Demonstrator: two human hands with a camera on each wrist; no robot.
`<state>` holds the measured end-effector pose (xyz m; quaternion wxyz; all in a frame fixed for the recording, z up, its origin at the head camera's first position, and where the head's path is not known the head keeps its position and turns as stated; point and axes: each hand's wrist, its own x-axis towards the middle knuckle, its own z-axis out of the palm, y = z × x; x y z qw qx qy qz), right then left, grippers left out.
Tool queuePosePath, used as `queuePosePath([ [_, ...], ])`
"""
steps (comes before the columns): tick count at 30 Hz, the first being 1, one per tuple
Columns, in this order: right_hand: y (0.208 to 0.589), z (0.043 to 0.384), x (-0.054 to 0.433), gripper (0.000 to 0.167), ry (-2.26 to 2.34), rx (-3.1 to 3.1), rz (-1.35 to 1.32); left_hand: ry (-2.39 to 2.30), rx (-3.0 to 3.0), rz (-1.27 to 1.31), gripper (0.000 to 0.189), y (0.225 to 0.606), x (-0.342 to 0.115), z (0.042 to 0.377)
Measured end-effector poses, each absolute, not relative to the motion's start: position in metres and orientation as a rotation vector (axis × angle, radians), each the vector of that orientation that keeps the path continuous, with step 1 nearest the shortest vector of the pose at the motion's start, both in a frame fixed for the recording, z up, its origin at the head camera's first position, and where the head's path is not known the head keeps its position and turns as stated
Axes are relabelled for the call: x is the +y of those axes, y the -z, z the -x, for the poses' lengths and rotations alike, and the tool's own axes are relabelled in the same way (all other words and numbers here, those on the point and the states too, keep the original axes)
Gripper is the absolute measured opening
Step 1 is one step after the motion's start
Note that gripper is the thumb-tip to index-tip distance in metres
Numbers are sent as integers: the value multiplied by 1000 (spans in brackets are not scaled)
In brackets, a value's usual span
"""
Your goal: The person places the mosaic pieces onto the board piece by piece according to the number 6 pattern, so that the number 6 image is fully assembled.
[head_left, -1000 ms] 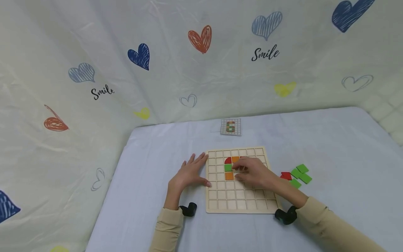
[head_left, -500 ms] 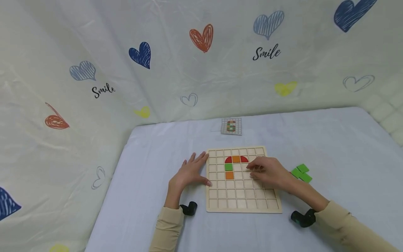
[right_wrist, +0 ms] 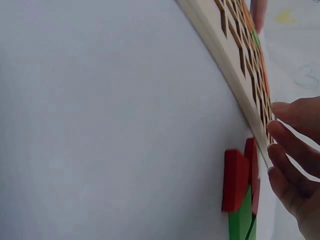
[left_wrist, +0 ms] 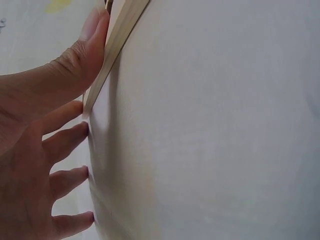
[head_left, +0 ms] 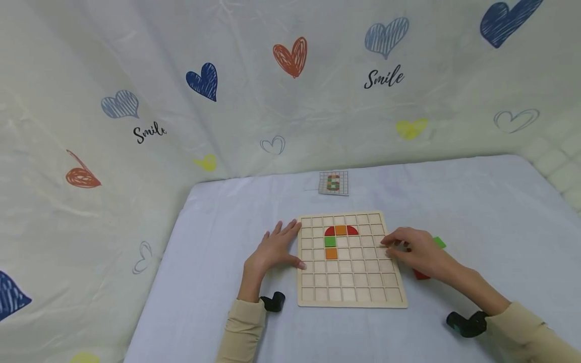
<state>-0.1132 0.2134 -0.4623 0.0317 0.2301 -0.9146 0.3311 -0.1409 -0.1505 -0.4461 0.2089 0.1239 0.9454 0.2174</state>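
A wooden grid board (head_left: 333, 295) lies on the white cloth. Set in its cells are two red rounded-corner tiles (head_left: 352, 231), an orange tile (head_left: 341, 230) between them, a green tile (head_left: 330, 242) and a lower orange tile (head_left: 332, 253). Fingers spread, my left hand (head_left: 271, 252) rests its thumb on the board's left edge. My right hand (head_left: 422, 252) hovers by the right edge, fingers bent loosely, nothing visible between them. Under and beside it lie loose tiles, mostly hidden in the head view; the right wrist view shows red tiles (right_wrist: 235, 180) and green tiles (right_wrist: 241, 217).
A small pattern card (head_left: 333, 183) with a printed grid lies behind the board. A white curtain (head_left: 236, 121) printed with hearts hangs beyond the table's far edge. Black wrist cameras (head_left: 467, 324) sit at both cuffs.
My right hand has drawn back rightward from the upper middle of the board to its right edge, uncovering the right red rounded tile in its cell. The left hand stays in place.
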Motion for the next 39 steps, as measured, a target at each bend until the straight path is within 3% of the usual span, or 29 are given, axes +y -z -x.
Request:
queuePosePath([
  [12, 461, 109, 242, 27, -889, -2868, -624, -586, 2634, -338, 111, 444, -149, 140],
  [26, 474, 105, 293, 43, -782, -2760, -593, -613, 2632, -347, 110, 442, -151, 138],
  [39, 477, 104, 304, 47, -729, -2740, -606, -613, 2628, -358, 111, 443, -151, 139],
])
